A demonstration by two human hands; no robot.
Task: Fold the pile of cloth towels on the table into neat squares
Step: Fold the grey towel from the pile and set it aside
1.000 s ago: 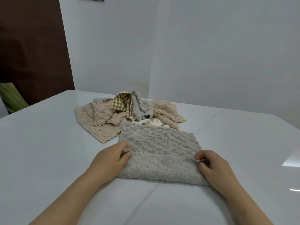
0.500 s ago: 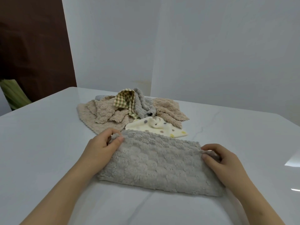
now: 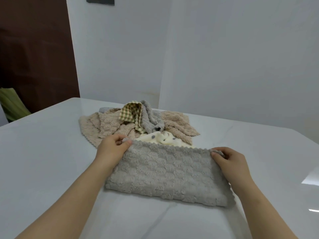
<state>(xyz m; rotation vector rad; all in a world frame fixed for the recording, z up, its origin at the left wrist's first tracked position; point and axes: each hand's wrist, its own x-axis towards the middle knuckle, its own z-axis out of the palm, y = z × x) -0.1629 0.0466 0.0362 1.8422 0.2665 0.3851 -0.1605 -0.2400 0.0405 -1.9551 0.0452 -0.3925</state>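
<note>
Grey towel (image 3: 168,173) folded on white table (image 3: 43,152), left hand (image 3: 112,149) pinching its far left corner, right hand (image 3: 229,161) pinching far right corner, unfolded towel pile (image 3: 138,121) just behind

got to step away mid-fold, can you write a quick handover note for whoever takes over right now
Left hand: pinches the far left corner of the grey fluffy cloth towel.
Right hand: pinches its far right corner.
Grey towel: lies on the white marble table, apparently folded once into a long rectangle, not yet a square.
Pile behind it, loose: beige fluffy towels, green checked cloth, second grey towel, cream dotted cloth.
Done: no finished square in view.
Left: fold the grey towel across into a square, then fold everything in the pile.
</note>
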